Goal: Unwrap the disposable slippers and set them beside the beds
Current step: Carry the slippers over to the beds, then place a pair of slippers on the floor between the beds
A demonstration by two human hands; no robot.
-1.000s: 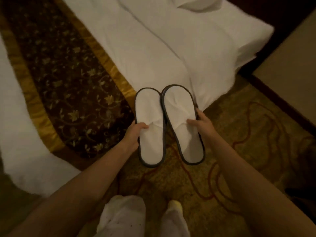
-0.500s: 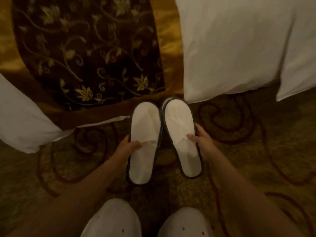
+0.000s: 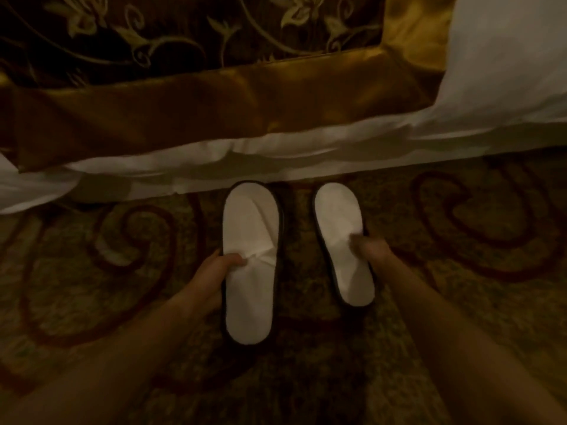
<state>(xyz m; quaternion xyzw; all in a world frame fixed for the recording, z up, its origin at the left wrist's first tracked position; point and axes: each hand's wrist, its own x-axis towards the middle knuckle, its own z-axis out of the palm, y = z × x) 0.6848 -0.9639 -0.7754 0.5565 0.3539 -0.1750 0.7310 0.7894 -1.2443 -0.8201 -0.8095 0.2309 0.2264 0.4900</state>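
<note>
Two white slippers low over or on the patterned carpet (image 3: 460, 348), toes toward the bed edge (image 3: 276, 161), heels back toward the wrists. Left slipper (image 3: 250, 265) pinched at its outer rim by the left hand (image 3: 214, 271), thumb pressed onto the folded upper, remaining fingers hidden underneath. Right slipper (image 3: 340, 240) gripped the same way by the right hand (image 3: 372, 245), blurred, thumb on top at the outer rim; fingers below not visible. Long axes running away from both hands, nearly parallel, right one angled slightly with its heel drifting outward. A strip of carpet between the pair, not touching. Toes just short of the white sheet hem, right toe a little nearer to it. Contact with the carpet hard to tell in the dim light. Probably the setting-down step: little room ahead of the toes, plenty to either side and behind. Only a slight inward twist of the right heel needed to square the pair before release
</note>
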